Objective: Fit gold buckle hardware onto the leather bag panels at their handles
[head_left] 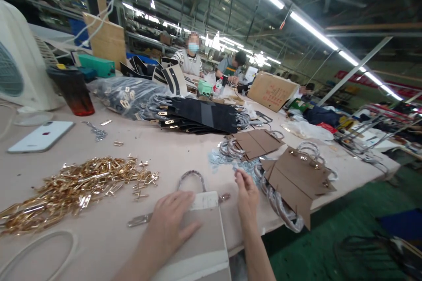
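Note:
My left hand [174, 213] lies flat over a beige bag panel [206, 232], fingers extended and thumb spread. The panel has a whitish top edge, and a plastic-wrapped handle [191, 173] loops up behind it. A metal piece [140, 220] sticks out at its left, and a strap end with metal [224, 197] at its right. To the right of the panel, my right hand [247, 191] is raised with thumb and fingertips pinched together. What the pinch holds, if anything, is too small to make out. Bits of blue film [219, 160] lie just behind it.
Gold metal fittings [85, 184] are heaped at left, near a phone [41, 136] and a dark tumbler [74, 92]. Black bag panels [204, 114] are stacked behind. Brown bag panels [293, 175] with wrapped handles lie right, near the table edge. Co-workers [191, 55] sit beyond.

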Demonstrator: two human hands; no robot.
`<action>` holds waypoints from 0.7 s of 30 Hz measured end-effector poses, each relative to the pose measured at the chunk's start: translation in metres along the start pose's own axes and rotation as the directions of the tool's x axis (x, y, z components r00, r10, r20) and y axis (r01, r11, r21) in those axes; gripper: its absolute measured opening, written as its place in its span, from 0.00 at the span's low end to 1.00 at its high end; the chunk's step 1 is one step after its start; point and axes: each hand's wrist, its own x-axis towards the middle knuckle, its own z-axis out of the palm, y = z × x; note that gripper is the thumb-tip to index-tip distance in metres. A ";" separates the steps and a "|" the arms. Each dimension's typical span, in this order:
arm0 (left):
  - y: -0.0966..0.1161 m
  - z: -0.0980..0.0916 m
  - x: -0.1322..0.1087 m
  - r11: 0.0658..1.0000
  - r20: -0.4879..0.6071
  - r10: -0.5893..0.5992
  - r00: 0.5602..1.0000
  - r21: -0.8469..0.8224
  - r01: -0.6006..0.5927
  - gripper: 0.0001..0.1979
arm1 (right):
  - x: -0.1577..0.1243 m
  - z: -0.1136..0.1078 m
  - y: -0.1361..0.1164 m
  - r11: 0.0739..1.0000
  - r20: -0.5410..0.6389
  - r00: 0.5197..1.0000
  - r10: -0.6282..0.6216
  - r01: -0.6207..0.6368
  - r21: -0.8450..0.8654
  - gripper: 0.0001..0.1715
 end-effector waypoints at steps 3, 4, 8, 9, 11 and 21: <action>0.000 0.001 0.001 1.000 -0.011 -0.009 1.000 -0.002 0.009 0.30 | 0.036 0.004 0.005 0.999 0.102 0.994 -0.029 0.033 -0.040 0.21; -0.001 0.001 0.001 1.000 -0.012 -0.005 1.000 0.003 0.005 0.30 | 0.046 0.007 0.008 0.995 0.161 0.985 -0.062 0.073 -0.065 0.21; -0.001 0.001 0.000 0.999 -0.013 0.006 1.000 0.033 -0.006 0.31 | 0.078 0.022 0.027 0.947 0.307 0.934 -0.180 0.249 -0.204 0.19; 0.000 0.001 0.000 0.999 -0.011 0.009 1.000 0.039 -0.009 0.31 | 0.083 0.026 0.032 0.925 0.325 0.923 -0.207 0.293 -0.242 0.20; 0.000 0.000 0.001 0.999 -0.011 0.014 1.000 0.051 -0.014 0.32 | 0.087 0.034 0.042 0.869 0.377 0.889 -0.260 0.386 -0.310 0.21; -0.002 0.000 0.003 0.994 -0.065 0.074 0.995 0.082 -0.069 0.32 | 0.035 0.035 0.047 0.741 0.555 0.784 -0.278 0.543 -0.396 0.21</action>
